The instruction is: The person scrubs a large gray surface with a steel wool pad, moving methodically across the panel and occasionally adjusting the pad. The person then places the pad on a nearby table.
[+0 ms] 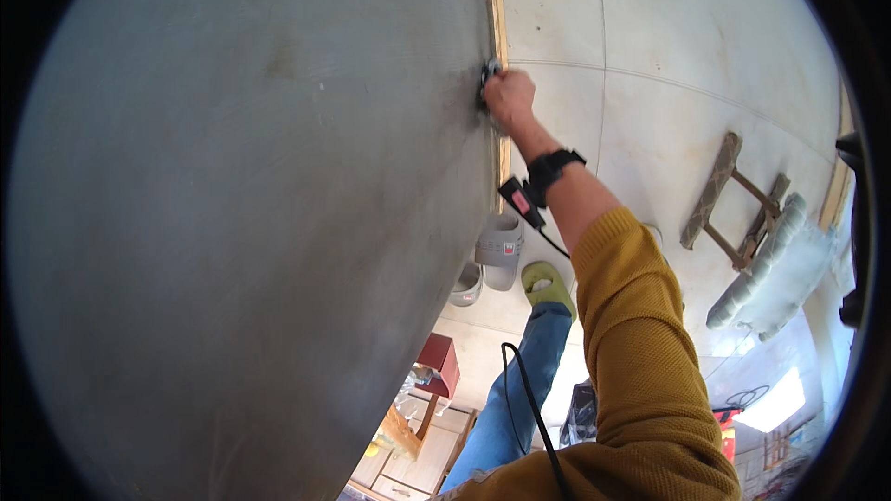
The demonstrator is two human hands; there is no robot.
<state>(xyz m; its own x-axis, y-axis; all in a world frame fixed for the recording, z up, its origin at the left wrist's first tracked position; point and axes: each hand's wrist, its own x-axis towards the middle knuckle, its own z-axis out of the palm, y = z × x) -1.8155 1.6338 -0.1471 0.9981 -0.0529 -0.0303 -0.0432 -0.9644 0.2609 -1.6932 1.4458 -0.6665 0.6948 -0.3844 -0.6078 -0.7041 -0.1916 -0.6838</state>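
My right hand (513, 99) is closed around a dark metal fitting (490, 74), apparently a handle, at the edge of a large grey door-like panel (243, 223). My fingers and their shadow hide most of its shape. Dark smudges mark the panel beside it. A black strap (555, 165) circles my wrist, and a small black device (521, 201) on it trails a cable (529, 390). An ochre knitted sleeve (633, 334) covers the arm. My left hand is out of view.
A wooden strip (495, 7) borders the tiled floor (668, 21). Grey slippers (500, 240) stand beside my green slipper (546, 283). At right sits a folding stool (738, 202) with a pale padded thing (773, 278) against it. A red box (440, 362) and drawers (418, 466) show past the panel.
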